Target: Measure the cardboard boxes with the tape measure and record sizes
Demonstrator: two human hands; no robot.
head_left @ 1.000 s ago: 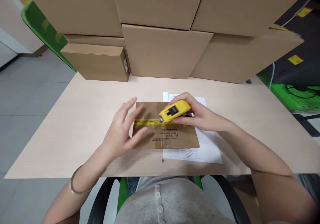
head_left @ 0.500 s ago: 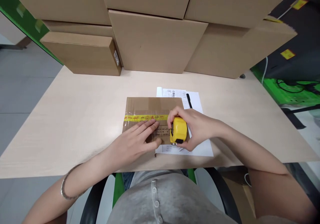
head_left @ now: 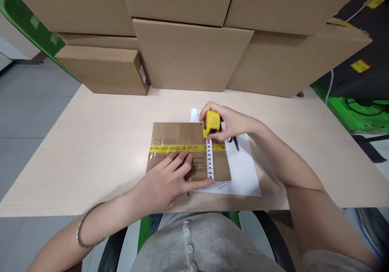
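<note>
A small cardboard box [head_left: 174, 132] with a yellow printed tape strip [head_left: 164, 148] lies in front of me, partly over white paper sheets [head_left: 243, 166]. My right hand [head_left: 226, 122] grips a yellow tape measure [head_left: 212, 123] above the box's far edge. Its white blade [head_left: 209, 158] runs out across the top of the box to the near edge. My left hand [head_left: 173, 175] rests on the box with fingers spread, its thumb against the blade's end. A black pen [head_left: 235, 143] shows on the paper, partly hidden by my right hand.
Large cardboard boxes [head_left: 191, 57] are stacked along the back of the desk [head_left: 100, 142]. A smaller box [head_left: 103, 71] stands at the back left. On the right are dark equipment with yellow labels and a cable [head_left: 330, 88].
My right hand has moved away from me with the tape measure, and the blade is now drawn out over the box. My left thumb has shifted right to the blade's end.
</note>
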